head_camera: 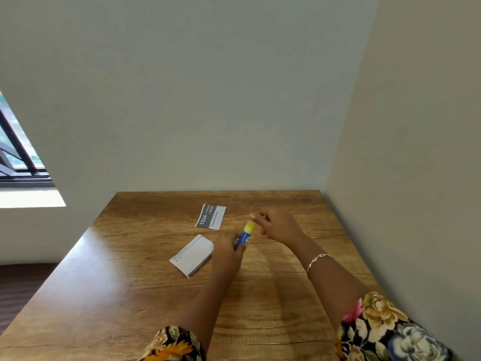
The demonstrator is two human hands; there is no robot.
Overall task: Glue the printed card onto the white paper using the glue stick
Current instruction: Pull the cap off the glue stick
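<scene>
My left hand (229, 250) grips the blue body of a glue stick (245, 235) above the wooden table (130, 295). The stick's yellow cap points up and to the right. My right hand (276, 225) is at the cap end, its fingers curled beside the cap; whether they pinch it I cannot tell. A printed card (210, 216) with a dark band and "1524" lies flat farther back. A white paper (192, 255) with a few printed lines lies just left of my left hand.
The table stands in a corner, with a wall along its far edge and another (403, 178) close on the right. A window (15, 152) is at the far left. Floor (20, 287) shows beyond the table's left edge.
</scene>
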